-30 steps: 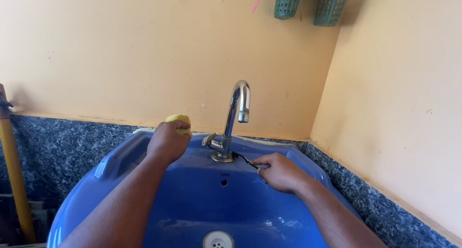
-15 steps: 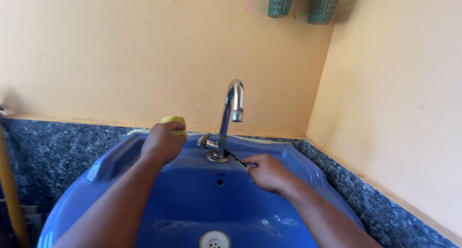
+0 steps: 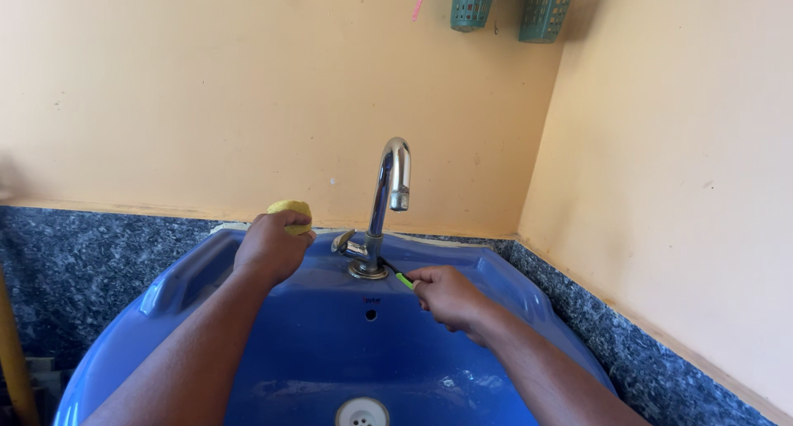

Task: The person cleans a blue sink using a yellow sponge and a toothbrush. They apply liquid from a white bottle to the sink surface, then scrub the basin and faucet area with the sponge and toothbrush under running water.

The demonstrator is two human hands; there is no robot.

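Note:
My left hand (image 3: 271,246) is closed around a yellow sponge (image 3: 289,209) at the back left rim of a blue wash basin (image 3: 178,277). My right hand (image 3: 446,294) grips a thin brush with a green and black handle (image 3: 398,276); its tip touches the base of the chrome tap (image 3: 387,203). The tap's lever points left toward my left hand. Both hands rest just above the basin's back ledge, one on each side of the tap.
The basin's drain (image 3: 361,412) shows at the bottom edge. Speckled dark stone (image 3: 83,252) runs behind and to the right of the basin. Peach walls meet in a corner at right. Two green baskets (image 3: 510,3) hang high up. A yellow pole (image 3: 12,352) stands far left.
The view has shifted so everything sits slightly further left. My right hand has drawn the brush back a little along the tap's base, showing more green handle. My left hand still holds the sponge.

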